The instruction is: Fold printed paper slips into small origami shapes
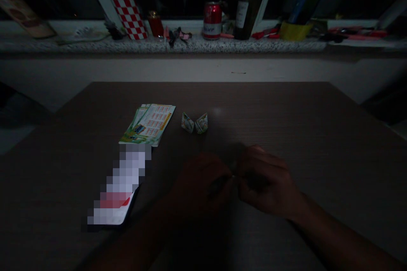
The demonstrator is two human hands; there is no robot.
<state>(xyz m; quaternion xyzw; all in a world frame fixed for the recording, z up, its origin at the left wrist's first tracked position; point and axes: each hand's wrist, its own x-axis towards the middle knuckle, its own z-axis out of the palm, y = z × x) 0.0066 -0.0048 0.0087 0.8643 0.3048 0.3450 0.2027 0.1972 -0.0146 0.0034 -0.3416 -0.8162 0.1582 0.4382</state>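
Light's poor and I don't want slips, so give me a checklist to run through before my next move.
1. Left hand and right hand in view, fingertips close together: ok.
2. Item between the fingertips identifiable, grip secure: cannot tell; it is too dark and blurred.
3. Folded paper shapes standing on the table, away from both hands: ok.
4. Printed cards away from the hands: ok. They lie stacked beyond the phone.
5. Left forearm not touching the phone: cannot tell; shadow hides the gap.
6. Light on the hands good enough: not ok.

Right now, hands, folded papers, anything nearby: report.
Left hand, right hand close together; contents too dark to tell. Folded papers just beyond. Phone, cards off left.
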